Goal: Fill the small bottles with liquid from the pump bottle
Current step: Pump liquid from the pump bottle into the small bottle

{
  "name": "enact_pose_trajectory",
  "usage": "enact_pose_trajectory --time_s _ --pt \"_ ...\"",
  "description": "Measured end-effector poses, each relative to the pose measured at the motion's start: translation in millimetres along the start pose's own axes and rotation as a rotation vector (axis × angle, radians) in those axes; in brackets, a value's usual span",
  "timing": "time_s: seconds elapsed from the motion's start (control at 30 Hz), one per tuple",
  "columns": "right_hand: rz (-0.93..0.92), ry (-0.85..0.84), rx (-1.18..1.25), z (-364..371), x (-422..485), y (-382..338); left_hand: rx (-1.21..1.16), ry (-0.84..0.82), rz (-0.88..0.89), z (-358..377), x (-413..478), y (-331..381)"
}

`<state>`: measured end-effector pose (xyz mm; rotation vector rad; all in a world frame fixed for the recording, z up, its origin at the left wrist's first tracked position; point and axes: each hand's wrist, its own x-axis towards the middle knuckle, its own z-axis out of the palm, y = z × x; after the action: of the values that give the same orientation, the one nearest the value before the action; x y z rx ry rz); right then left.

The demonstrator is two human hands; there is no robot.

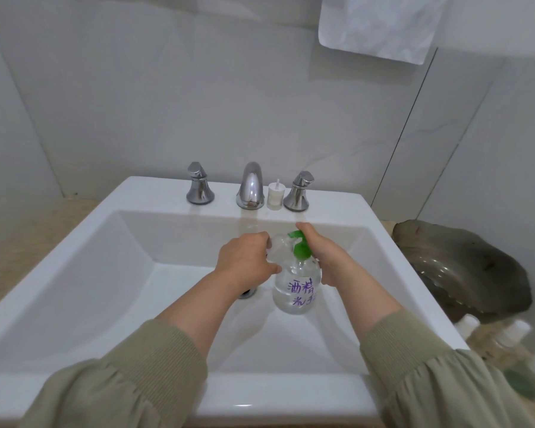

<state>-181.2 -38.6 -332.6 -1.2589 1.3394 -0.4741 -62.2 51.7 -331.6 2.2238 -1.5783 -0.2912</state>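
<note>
Your left fingers (261,238) held a small bottle (278,251) to the pump bottle (294,293) that your right fingers (305,230) gripped; filling seemed underway.

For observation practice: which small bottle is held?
The clear small bottle gripped by the left hand at the green pump; the white-capped bottles sit beside the sink.

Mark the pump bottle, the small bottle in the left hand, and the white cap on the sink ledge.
pump bottle (295,287): head view, clear body at the purple writing.
small bottle (276,250): head view, its clear side wall.
white cap (275,197): head view, its side wall.
</note>
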Motion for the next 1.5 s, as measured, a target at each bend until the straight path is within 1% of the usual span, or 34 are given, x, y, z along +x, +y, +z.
enact_pose_trajectory --time_s 0.17,0.37,0.53,0.63,0.77,0.87,1.03,1.2,1.4,1.5 --pt "0.012 0.002 -0.015 -2 -2 -2 0.015 0.004 0.016 -1 1 1" --pt "0.02 0.016 -0.112 -7 -9 -1 0.019 -0.018 0.009 -1 0 0" --pt "-0.011 0.039 -0.16 -7 -9 -2 0.061 -0.035 0.019 -1 -2 0" --pt "-0.033 0.059 -0.206 -6 -9 -3 0.041 -0.047 0.012 0 -1 -2" --pt "-0.064 0.057 -0.205 -7 -10 1 0.026 -0.044 0.021 1 0 -2" --pt "-0.096 0.044 -0.177 -4 -7 1 0.031 -0.009 0.037 -1 1 -2" --pt "-0.058 0.037 -0.151 0 -6 -4 0.014 0.035 0.042 -4 2 -1" --pt "-0.031 0.02 -0.141 -4 -7 -4 -0.01 0.022 0.034 -3 1 0" --pt "0.035 0.012 -0.188 -1 -12 -6 -0.017 0.003 0.024 -2 1 0" --pt "0.025 0.022 -0.223 2 -12 -5 0.004 -0.004 0.022 -1 0 0"
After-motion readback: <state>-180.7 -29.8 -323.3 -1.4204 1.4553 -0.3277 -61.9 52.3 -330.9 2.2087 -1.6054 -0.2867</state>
